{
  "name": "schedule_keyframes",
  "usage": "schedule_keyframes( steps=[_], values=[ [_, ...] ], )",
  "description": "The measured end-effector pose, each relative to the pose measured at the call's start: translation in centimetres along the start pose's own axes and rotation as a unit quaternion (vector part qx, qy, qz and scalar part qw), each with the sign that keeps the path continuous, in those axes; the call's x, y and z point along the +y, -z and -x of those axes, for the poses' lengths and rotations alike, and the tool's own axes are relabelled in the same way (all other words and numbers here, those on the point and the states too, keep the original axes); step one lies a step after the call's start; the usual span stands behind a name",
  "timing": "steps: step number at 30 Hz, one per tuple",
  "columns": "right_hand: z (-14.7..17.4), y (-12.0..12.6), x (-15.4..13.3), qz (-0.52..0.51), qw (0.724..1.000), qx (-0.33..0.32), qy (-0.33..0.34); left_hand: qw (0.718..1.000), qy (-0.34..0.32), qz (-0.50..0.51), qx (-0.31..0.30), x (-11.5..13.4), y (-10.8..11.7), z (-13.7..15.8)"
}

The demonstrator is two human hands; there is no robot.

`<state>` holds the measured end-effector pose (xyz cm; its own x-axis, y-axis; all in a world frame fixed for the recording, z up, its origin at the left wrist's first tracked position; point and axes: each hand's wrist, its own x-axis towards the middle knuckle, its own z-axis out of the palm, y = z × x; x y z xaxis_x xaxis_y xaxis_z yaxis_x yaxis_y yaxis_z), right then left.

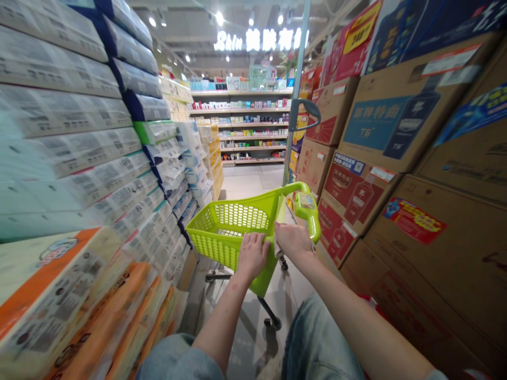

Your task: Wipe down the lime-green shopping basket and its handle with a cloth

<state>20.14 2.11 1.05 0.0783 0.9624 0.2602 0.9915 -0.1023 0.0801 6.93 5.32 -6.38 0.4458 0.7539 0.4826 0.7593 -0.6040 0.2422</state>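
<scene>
A lime-green shopping cart (233, 252) with a perforated basket stands in front of me, turned sideways. My left hand (252, 257) grips the basket's near rim, its fingers hooked over the edge. At the basket's handle end, my right hand (295, 243) is closed around a pale cloth (279, 249) pressed against the rim. Part of the cloth is hidden under the fingers. Just beyond that hand curves the cart's green handle (313, 221). No goods show in the visible part of the basket.
Wrapped tissue packs (75, 111) are stacked high on the left, with orange packs (106, 316) close to me. Cardboard cartons (376, 121) wall the right side. A glass door edge with a grey handle (307, 115) stands ahead, before stocked shelves (241, 111).
</scene>
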Motion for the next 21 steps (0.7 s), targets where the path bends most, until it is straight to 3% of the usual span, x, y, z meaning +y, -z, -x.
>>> schedule_keyframes(
  steps=[4, 9, 16, 21],
  values=[
    [-0.7, 0.6, 0.4, -0.018, 0.997, -0.068, -0.010, 1.000, -0.002, 0.006, -0.004, 0.5, 0.3, 0.2],
    [-1.4, 0.8, 1.0, -0.043, 0.989, -0.114, -0.088, 1.000, -0.016, 0.013, -0.015, 0.6, 0.4, 0.2],
    [-1.2, 0.3, 2.3, -0.058, 0.986, -0.100, -0.122, 0.999, -0.029, 0.023, -0.037, 0.4, -0.5, 0.4],
    [-1.2, -0.2, 3.2, -0.068, 0.977, -0.079, -0.186, 0.996, -0.047, 0.052, -0.058, 0.9, -1.2, 0.6]
  ],
)
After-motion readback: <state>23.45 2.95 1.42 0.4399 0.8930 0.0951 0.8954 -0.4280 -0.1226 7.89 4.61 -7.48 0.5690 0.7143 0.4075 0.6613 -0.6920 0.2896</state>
